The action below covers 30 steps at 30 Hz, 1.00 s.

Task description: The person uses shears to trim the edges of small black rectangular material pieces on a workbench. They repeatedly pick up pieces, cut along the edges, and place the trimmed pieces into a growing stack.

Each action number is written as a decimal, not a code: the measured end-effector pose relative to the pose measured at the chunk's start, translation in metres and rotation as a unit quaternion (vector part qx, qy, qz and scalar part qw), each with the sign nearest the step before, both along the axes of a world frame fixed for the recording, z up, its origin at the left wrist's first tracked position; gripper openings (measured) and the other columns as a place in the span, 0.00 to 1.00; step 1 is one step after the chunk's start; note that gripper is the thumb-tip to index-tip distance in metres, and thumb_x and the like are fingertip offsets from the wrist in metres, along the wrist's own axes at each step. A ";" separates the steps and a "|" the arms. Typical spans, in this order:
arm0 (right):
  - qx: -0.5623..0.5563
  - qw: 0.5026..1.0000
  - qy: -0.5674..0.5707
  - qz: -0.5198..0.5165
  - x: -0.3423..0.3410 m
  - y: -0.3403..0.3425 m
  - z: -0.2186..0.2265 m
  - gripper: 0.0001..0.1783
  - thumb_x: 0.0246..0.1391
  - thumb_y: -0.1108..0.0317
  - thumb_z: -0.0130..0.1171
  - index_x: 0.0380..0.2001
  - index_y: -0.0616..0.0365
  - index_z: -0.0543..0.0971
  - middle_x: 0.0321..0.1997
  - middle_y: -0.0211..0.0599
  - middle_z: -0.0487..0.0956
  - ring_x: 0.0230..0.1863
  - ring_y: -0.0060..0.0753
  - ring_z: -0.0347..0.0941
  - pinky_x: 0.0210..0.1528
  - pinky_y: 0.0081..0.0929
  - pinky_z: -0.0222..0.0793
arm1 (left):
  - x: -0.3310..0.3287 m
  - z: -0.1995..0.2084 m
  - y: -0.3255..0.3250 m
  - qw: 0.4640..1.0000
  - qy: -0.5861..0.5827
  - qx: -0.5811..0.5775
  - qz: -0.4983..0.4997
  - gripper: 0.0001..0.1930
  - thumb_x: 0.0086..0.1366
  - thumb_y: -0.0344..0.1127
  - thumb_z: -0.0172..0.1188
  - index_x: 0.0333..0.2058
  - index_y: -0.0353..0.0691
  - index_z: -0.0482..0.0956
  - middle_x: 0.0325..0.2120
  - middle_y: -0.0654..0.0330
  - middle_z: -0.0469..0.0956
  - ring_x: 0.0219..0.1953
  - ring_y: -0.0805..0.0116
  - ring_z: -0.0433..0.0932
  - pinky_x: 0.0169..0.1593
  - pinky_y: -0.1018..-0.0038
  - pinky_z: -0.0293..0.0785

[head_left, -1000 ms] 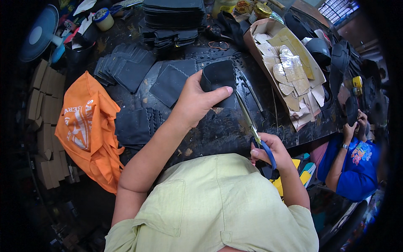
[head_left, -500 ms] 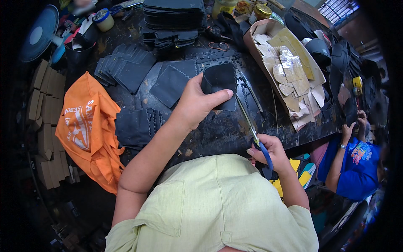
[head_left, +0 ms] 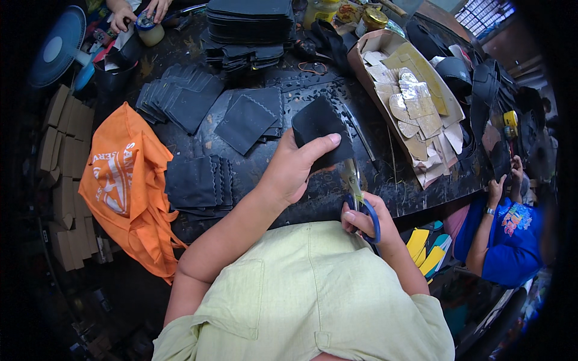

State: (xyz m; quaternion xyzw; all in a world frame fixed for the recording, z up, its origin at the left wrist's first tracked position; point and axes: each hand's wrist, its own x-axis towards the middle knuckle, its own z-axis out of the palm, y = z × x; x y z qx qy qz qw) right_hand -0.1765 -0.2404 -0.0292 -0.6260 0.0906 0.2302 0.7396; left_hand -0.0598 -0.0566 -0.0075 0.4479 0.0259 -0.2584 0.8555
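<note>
Between the thumb and fingers of my left hand [head_left: 298, 159] is a black leather piece [head_left: 320, 123], bent up over the table. My right hand [head_left: 368, 216] is closed round the blue handles of a pair of scissors [head_left: 351, 180]. The blades point up and meet the lower right edge of the piece; whether they are parted there I cannot make out. Left of my left hand lie flat black pieces with zigzag edges [head_left: 248, 120]. Another small pile of zigzag-edged pieces [head_left: 198, 182] is near the table's front edge.
Fanned black pieces [head_left: 183, 99] and a tall black stack [head_left: 248, 24] lie farther back. A box of patterns [head_left: 415, 99] and a pen-like rod [head_left: 361, 135] are on the right. An orange cloth [head_left: 123, 186] hangs at left. Co-workers' hands show at far left [head_left: 123, 15] and right [head_left: 506, 183].
My left hand has turned the leather piece and shifted slightly right. The scissors have tilted more upright, and their blades have come to the piece's edge. A co-worker's hands have appeared at the jar.
</note>
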 end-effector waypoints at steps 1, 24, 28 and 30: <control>0.022 1.000 0.001 0.004 0.000 -0.002 0.000 0.09 0.55 0.68 0.64 0.31 0.60 0.75 0.24 0.30 0.76 0.25 0.20 0.71 0.29 0.20 0.69 | 0.000 0.001 0.002 1.000 0.000 -0.007 -0.010 0.18 0.60 0.33 0.65 0.48 0.39 0.75 0.38 0.61 0.80 0.38 0.71 0.80 0.39 0.73 0.79; -0.014 0.999 -0.020 -0.028 0.002 0.023 -0.006 0.11 0.57 0.64 0.61 0.33 0.60 0.74 0.27 0.32 0.76 0.30 0.21 0.73 0.35 0.19 0.70 | 0.003 -0.007 -0.012 0.988 -0.076 -0.027 0.132 0.11 0.60 0.24 0.65 0.41 0.35 0.76 0.34 0.61 0.80 0.35 0.75 0.79 0.42 0.76 0.78; -0.022 0.998 -0.021 -0.056 0.001 0.028 -0.010 0.10 0.56 0.66 0.64 0.31 0.59 0.73 0.25 0.28 0.75 0.27 0.17 0.71 0.32 0.16 0.68 | 0.001 -0.009 -0.015 0.988 -0.060 -0.023 0.138 0.10 0.60 0.24 0.65 0.40 0.36 0.76 0.33 0.61 0.79 0.34 0.75 0.79 0.41 0.76 0.78; -0.035 0.997 -0.030 -0.067 0.000 0.029 -0.012 0.10 0.56 0.67 0.65 0.30 0.58 0.73 0.23 0.27 0.74 0.25 0.15 0.70 0.29 0.15 0.67 | 0.000 -0.010 -0.017 0.988 -0.055 -0.027 0.142 0.09 0.60 0.25 0.65 0.39 0.36 0.76 0.33 0.61 0.79 0.34 0.75 0.79 0.41 0.76 0.78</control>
